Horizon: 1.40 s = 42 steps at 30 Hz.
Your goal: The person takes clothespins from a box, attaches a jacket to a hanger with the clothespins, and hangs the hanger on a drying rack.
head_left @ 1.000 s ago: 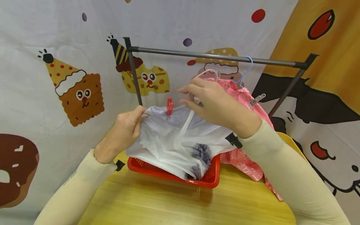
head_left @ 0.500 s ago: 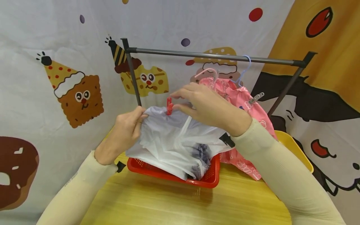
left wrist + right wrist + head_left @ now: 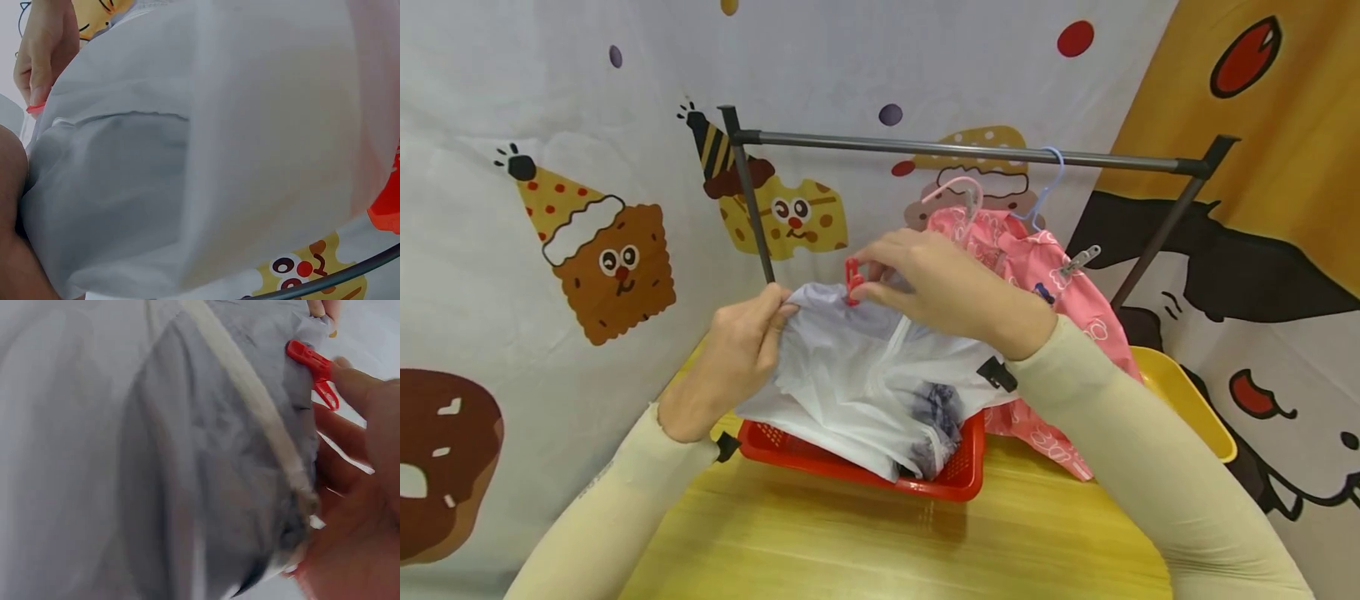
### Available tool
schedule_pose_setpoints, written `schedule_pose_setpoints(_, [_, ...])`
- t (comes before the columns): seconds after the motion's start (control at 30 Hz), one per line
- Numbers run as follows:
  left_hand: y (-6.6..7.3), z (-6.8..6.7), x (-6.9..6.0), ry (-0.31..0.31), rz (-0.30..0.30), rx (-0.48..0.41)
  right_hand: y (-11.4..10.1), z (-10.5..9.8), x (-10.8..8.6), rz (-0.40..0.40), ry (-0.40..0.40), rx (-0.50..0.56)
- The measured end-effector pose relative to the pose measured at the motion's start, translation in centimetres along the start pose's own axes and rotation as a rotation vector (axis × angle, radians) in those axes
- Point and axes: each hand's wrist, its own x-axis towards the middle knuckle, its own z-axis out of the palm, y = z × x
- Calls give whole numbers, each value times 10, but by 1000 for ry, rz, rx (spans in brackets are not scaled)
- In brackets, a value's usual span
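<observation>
A thin white and pale grey garment (image 3: pixel 842 358) with a white strip down its front and a dark purple print is held up. Its top left edge is pinched by my left hand (image 3: pixel 733 358) between thumb and fingers. On the garment's top edge sits a red clothespin (image 3: pixel 852 282), upright. The thumb and fingers of my right hand (image 3: pixel 947 287) pinch that clothespin from the right. In the right wrist view the thumb presses the clothespin (image 3: pixel 310 359), while the other fingers lie partly behind the cloth. Cloth fills most of the left wrist view.
A red basket (image 3: pixel 955 483) stands below the garment on the yellow table (image 3: pixel 850 542). Behind is a grey metal rack (image 3: pixel 880 144). A pink patterned garment (image 3: pixel 1060 317) hangs there from a blue hanger (image 3: pixel 1045 187). A pink hanger hook (image 3: pixel 962 182) and yellow tray (image 3: pixel 1187 400) are nearby.
My right hand has moved left, from the garment's middle to the red clothespin, and its fingers have closed in on it. My left hand keeps its pinch on the garment.
</observation>
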Motion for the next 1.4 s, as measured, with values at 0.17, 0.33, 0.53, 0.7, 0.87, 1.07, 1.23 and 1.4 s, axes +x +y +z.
schedule_pose_setpoints(0.17, [-2,0,-2,56,-9,-12,12,-5,-16,-173,384,5])
schedule_pose_setpoints(0.33, [-6,-4,-1,99,-45,1,34,-21,-44,-88,659,54])
schedule_pose_setpoints(0.53, [-9,-7,-3,149,-127,14,59,-24,-73,208,369,95])
schedule_pose_setpoints(0.7, [-9,-9,-5,109,-167,28,70,-16,-87,229,265,68])
schedule_pose_setpoints(0.87, [-9,-10,0,-12,-191,38,70,-7,-90,212,364,91])
schedule_pose_setpoints(1.07, [-4,-10,7,-146,-126,97,63,1,-88,136,383,68])
schedule_pose_setpoints(1.23, [-3,-11,11,-125,-88,81,59,1,-86,134,389,71])
schedule_pose_setpoints(1.4, [-7,-12,12,-61,-54,117,60,-4,-94,193,404,71])
